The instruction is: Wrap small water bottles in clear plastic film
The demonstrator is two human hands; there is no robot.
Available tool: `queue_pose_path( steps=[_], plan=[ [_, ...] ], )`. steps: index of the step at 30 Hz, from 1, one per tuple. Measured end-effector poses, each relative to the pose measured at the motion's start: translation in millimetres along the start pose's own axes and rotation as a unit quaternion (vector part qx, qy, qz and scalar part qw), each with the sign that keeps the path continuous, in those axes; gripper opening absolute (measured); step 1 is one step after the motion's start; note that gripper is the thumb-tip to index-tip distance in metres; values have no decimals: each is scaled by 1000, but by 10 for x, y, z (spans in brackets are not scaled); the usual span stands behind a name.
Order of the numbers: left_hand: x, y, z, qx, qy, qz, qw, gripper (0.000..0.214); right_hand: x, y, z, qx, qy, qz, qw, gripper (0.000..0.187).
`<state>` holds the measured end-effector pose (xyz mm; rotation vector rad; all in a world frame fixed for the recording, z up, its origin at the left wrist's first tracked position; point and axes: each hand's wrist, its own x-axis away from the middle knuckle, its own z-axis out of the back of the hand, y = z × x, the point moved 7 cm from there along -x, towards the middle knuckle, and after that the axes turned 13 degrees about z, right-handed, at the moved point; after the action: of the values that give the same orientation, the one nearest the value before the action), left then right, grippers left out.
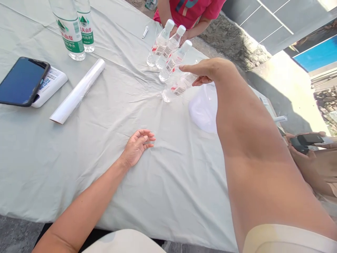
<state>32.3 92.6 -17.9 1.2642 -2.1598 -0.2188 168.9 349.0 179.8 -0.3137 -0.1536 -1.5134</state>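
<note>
My right hand (206,70) reaches across the table and closes around the top of a small clear water bottle (177,88), which leans toward it; the cap is hidden in my fingers. Just behind it three more small white-capped bottles (168,49) stand close together. My left hand (137,146) rests on the grey-green tablecloth (110,105) with loosely curled fingers, holding nothing.
Two large green-labelled bottles (72,28) stand at the back left. A phone (22,81) lies on a white box (51,84), next to a white roll (79,91). A white plastic bag (204,109) lies under my right arm. A person in red (189,10) sits opposite; another person's hand (305,146) holds a black device at the right.
</note>
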Motion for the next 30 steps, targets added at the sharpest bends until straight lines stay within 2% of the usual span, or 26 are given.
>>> queue_pose_path(
  steps=[2,5,6,7,9,11,15,17,20,22,24,25,28,29,30],
  plan=[
    [-6,-8,-3,-3,-3,0,1000,26,107,112,17,-13,-35,-32,999,68],
    [-17,-19,2,-4,-5,1,1000,26,188,151,75,5,-20,40,999,98],
    [-21,-22,5,-4,-6,2,1000,26,201,134,84,33,-7,83,996,99],
    [-24,-24,7,-4,-6,3,1000,26,216,103,80,62,6,133,989,91],
    [-26,-22,8,-6,-6,3,1000,26,250,43,45,98,31,218,971,61],
    [-25,-15,7,-8,-5,1,1000,26,262,68,11,97,53,240,964,42],
    [-21,-15,0,-10,-5,1,1000,26,193,339,4,70,100,143,982,39],
    [-20,-20,-3,-14,-6,2,1000,27,135,436,-5,42,116,117,985,37],
    [-16,-20,-4,-17,-8,-1,1000,27,45,452,-31,-19,111,128,985,39],
    [-13,-17,-3,-19,-9,-1,1000,28,17,424,-31,-51,82,137,986,49],
    [-11,-14,0,-21,-8,1,1000,28,28,432,24,-60,64,136,987,57],
    [-10,-12,0,-23,-7,2,1000,28,45,475,90,-56,82,125,987,56],
    [-13,-8,-3,-29,-8,0,1000,26,127,796,278,-53,188,42,980,39],
    [-16,-8,-3,-30,-8,-2,1000,26,147,948,261,-64,200,6,978,32],
    [-20,-10,-2,-32,-7,-2,999,25,155,1104,187,-77,187,-29,979,27]
  ],
)
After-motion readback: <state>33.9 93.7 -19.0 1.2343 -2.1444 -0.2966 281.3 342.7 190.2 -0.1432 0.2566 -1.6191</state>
